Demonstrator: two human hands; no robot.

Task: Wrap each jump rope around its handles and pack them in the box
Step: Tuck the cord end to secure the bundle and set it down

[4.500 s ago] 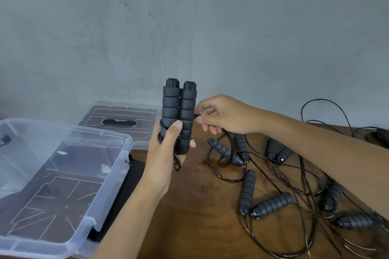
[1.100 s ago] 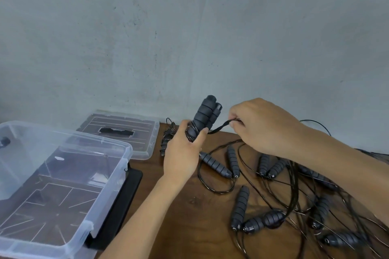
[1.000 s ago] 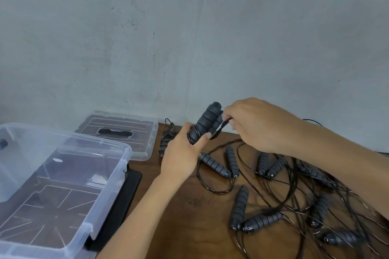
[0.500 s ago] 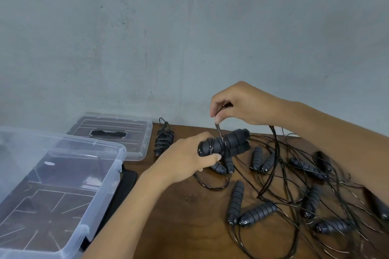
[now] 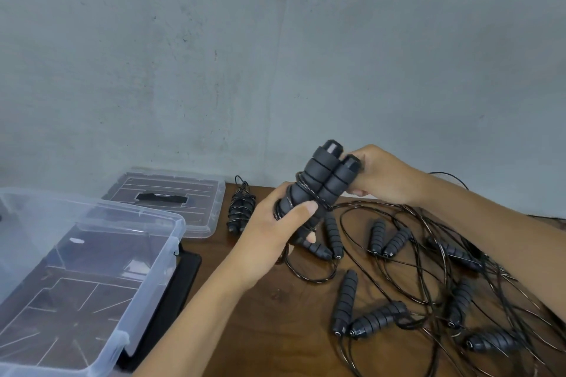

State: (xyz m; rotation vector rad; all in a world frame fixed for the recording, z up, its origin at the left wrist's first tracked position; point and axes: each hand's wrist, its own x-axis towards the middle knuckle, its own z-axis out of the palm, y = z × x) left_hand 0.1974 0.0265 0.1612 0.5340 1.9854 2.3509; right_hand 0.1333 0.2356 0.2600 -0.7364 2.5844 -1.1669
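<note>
The left hand [image 5: 277,234] gripped the lower part of a pair of foam handles [image 5: 321,184] held side by side and tilted up to the right, above the desk [image 5: 275,330]; a few turns of thin black rope [image 5: 309,194] crossed them just above the thumb. The right hand [image 5: 379,177] was curled round the upper ends of the handles, though whether it also pinched the rope could not be told. From the handles the free rope trailed down to the right into a tangle of other ropes and loose handles [image 5: 435,278] spread over the right of the desk. One wrapped bundle [image 5: 240,208] lay at the far edge, beside the lid [image 5: 171,196], and the clear box [image 5: 92,269] stood open at near left with no rope visible in it. The main risk appeared to be snagging: the trailing length ran through the tangle, so pulling it might drag neighbouring handles or tighten a knot. The turns already laid looked few and loose, and could probably slip off the smooth foam if the left thumb eased its pressure. The two handles might also splay apart at the top, slackening the wrap.
</note>
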